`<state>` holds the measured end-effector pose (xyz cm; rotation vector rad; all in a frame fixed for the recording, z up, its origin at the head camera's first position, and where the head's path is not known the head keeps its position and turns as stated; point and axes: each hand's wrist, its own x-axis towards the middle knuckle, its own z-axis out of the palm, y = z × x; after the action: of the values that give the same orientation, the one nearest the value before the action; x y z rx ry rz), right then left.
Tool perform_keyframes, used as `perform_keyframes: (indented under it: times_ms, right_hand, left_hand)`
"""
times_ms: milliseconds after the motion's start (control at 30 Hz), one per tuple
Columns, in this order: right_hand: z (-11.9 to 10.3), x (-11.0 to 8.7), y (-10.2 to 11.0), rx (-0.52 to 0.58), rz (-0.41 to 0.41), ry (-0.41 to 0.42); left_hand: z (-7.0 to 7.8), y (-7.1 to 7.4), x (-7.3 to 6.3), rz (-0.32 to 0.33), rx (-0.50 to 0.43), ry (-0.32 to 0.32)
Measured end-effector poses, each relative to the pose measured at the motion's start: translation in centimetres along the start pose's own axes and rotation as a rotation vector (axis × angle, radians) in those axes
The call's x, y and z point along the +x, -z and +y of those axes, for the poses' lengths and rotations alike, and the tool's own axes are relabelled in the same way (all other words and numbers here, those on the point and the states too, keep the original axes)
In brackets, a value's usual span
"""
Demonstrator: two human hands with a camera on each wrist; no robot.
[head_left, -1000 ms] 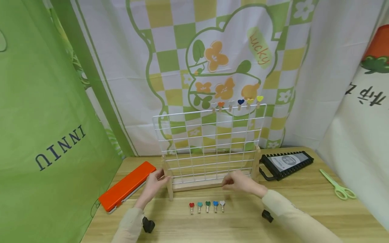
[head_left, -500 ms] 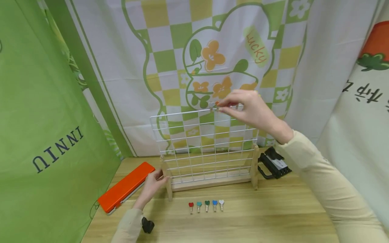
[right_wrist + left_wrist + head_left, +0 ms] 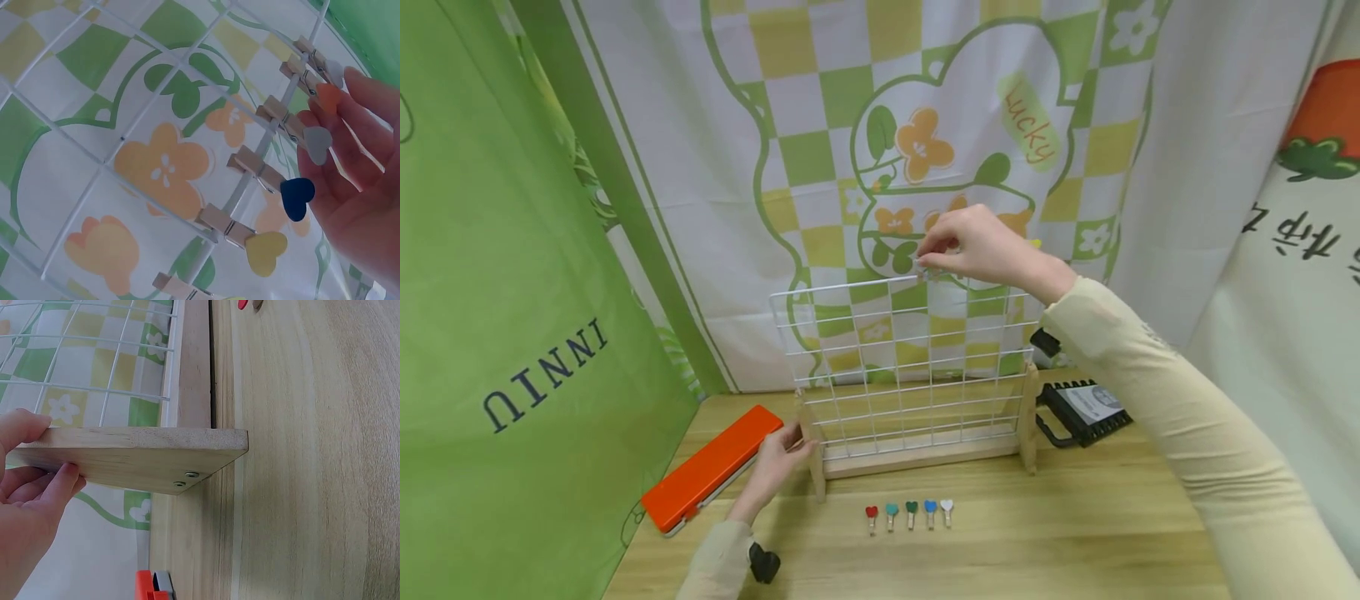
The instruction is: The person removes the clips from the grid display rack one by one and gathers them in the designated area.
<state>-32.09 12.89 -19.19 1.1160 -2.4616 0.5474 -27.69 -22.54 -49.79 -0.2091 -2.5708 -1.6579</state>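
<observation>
My right hand (image 3: 981,246) is at the top rail of the white wire grid (image 3: 850,285), fingers pinching the leftmost white heart clothespin (image 3: 335,72). Beside it along that rail come an orange heart clothespin (image 3: 328,99), a pale grey one (image 3: 317,145), a navy one (image 3: 297,199) and yellow ones, nearest a full yellow heart (image 3: 267,253). My left hand (image 3: 772,467) grips the left upright of the wooden stand (image 3: 144,450), thumb on one face and fingers on the other. In front of the stand, several heart clothespins (image 3: 912,508) lie in a row on the table.
An orange-red case (image 3: 715,467) lies left of the stand. To the right, a black rack with a grey label (image 3: 1086,412) is partly covered by my right sleeve (image 3: 1180,417). A patterned curtain (image 3: 820,158) hangs behind the grid.
My right hand has risen from the grid's base to its top rail, then slid slightly left to the end clothespin. The left hand keeps its hold on the stand.
</observation>
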Motion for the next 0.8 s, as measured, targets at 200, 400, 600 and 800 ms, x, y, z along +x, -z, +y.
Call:
perform_keyframes:
  times_ms: [200,400,600,800]
  right_hand:
    - [-0.2,0.3,-0.2,-0.016,0.029,0.004]
    - [-0.5,0.4,-0.5,-0.028,0.077,0.031]
    - [-0.5,0.0,-1.1,-0.029,0.142,0.068]
    - [-0.3,-0.3,-1.4,-0.011,0.193,0.101]
  left_hand:
    - [0.3,-0.2,-0.1,0.015,-0.001,-0.005]
    - [0.0,0.1,0.0,-0.007,-0.024,-0.03]
    - [-0.2,0.1,0.0,0.007,-0.024,-0.014]
    - [-0.2,0.1,0.0,0.01,-0.018,-0.031]
